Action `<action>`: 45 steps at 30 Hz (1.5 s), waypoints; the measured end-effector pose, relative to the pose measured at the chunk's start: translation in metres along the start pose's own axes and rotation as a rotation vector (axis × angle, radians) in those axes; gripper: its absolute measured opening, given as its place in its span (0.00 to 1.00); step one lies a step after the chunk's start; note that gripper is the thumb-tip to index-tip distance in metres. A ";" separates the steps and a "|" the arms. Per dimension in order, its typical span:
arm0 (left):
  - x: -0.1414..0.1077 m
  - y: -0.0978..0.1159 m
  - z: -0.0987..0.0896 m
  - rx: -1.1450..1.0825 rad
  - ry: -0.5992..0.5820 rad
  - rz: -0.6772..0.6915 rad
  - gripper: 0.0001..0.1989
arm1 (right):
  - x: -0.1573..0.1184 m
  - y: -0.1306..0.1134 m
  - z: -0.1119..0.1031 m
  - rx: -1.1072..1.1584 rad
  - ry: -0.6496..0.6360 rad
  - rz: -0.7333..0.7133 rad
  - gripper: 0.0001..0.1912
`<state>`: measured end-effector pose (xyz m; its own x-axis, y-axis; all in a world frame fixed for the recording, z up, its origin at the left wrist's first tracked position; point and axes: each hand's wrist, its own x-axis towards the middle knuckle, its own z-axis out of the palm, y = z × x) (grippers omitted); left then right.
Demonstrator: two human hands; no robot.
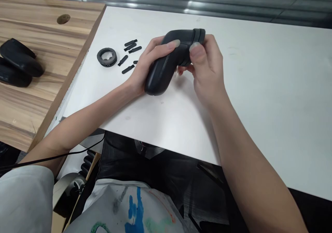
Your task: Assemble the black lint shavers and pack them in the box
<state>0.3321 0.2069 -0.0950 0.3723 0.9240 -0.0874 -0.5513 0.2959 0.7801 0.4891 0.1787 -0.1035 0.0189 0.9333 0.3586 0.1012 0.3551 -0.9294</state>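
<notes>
A black, bent device with a rounded handle [162,70] is held up over the white table. My left hand [151,58] wraps round its handle and body, thumb lying along the top. My right hand [207,63] grips the ringed end [198,36] at the device's right, thumb pressed on its near side; some of its fingers are hidden behind. On the table to the left lie a dark ring [107,57] and several small black strips [130,46].
The white table [272,87] extends to the right. At the left, a wood-grain table [52,53] bears dark rounded pieces [19,61]. A black cable [77,152] crosses below my left forearm. Under the table's front edge, a box holds more dark parts.
</notes>
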 end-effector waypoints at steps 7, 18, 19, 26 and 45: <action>-0.003 0.003 -0.006 0.168 -0.166 0.091 0.10 | 0.000 0.006 -0.004 -0.059 -0.024 -0.081 0.27; -0.004 0.007 -0.019 0.254 -0.165 0.061 0.30 | -0.001 0.020 0.000 -0.097 -0.050 -0.142 0.33; -0.004 0.007 -0.020 0.264 -0.175 0.065 0.30 | -0.002 0.019 0.000 -0.085 -0.059 -0.121 0.32; -0.006 0.008 -0.022 0.318 -0.194 0.065 0.29 | -0.006 0.006 -0.002 -0.054 -0.121 -0.027 0.31; -0.009 0.009 -0.019 0.319 -0.210 0.086 0.27 | -0.008 -0.002 -0.003 -0.050 -0.128 0.006 0.28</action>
<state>0.3097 0.2062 -0.0997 0.4976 0.8627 0.0895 -0.3399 0.0990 0.9352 0.4918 0.1702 -0.1045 -0.1068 0.9359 0.3356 0.1514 0.3489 -0.9249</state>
